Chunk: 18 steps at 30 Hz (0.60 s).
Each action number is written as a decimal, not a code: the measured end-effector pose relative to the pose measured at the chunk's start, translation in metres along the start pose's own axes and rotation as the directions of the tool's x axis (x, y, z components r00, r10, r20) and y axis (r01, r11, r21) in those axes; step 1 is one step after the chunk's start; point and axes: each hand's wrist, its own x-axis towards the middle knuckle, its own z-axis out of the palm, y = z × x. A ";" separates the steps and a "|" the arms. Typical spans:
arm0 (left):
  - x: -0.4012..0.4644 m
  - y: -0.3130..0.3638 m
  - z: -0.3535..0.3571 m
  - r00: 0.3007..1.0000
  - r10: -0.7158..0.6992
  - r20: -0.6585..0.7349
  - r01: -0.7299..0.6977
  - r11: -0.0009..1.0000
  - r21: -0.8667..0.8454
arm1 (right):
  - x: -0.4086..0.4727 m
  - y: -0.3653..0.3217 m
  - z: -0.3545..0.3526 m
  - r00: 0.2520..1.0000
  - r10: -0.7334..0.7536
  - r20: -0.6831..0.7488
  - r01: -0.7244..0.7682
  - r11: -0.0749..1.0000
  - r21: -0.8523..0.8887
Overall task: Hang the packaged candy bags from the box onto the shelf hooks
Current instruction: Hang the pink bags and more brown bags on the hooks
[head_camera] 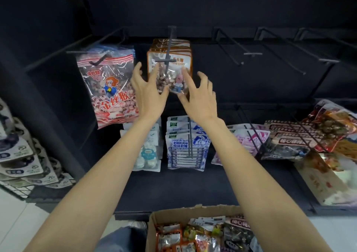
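Candy bag [170, 72]: clear w/ orange trim, on hook [167, 58]

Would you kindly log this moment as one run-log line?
stage: hanging | left hand: open, beside orange-edged clear candy bag | right hand: open, at bag | bag: on black hook | cardboard box: holds bags

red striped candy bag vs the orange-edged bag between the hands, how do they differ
The red striped candy bag is larger and hangs tilted, untouched; the orange-edged bag is smaller, hangs straighter and fronts a stack, with both hands' fingers at it. Both are clear-windowed and hang on hooks.
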 end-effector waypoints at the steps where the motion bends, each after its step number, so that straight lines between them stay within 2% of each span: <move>1: -0.011 0.000 -0.002 1.000 -0.014 0.000 0.014 1.000 -0.024 | -0.014 0.001 0.000 1.000 -0.014 -0.012 0.015 0.999 0.052; 4: -0.060 -0.002 -0.009 1.000 -0.007 0.009 0.009 0.990 -0.141 | -0.068 0.011 0.005 0.992 -0.074 -0.099 0.090 0.982 0.167; 6: -0.100 -0.006 -0.013 0.998 0.000 0.069 0.015 0.975 -0.221 | -0.112 0.023 0.012 0.988 -0.093 -0.123 0.117 0.972 0.203; 9: -0.162 -0.019 -0.013 0.966 -0.021 0.258 0.101 0.949 -0.299 | -0.184 0.043 0.024 0.997 -0.070 -0.019 0.072 0.964 0.256; 12: -0.217 -0.041 -0.002 0.919 -0.016 0.394 0.136 0.951 -0.278 | -0.253 0.073 0.042 0.983 -0.023 0.182 -0.030 0.958 0.284; 13: -0.233 -0.050 0.003 0.901 -0.021 0.434 0.142 0.958 -0.248 | -0.273 0.086 0.049 0.959 0.012 0.282 -0.090 0.960 0.265; 15: -0.261 -0.068 0.017 0.851 -0.030 0.524 0.127 0.980 -0.151 | -0.310 0.113 0.067 0.863 0.110 0.494 -0.216 0.963 0.163; 18: -0.292 -0.099 0.040 0.710 -0.101 0.697 0.077 0.995 0.066 | -0.355 0.150 0.091 0.673 0.223 0.705 -0.326 0.945 0.012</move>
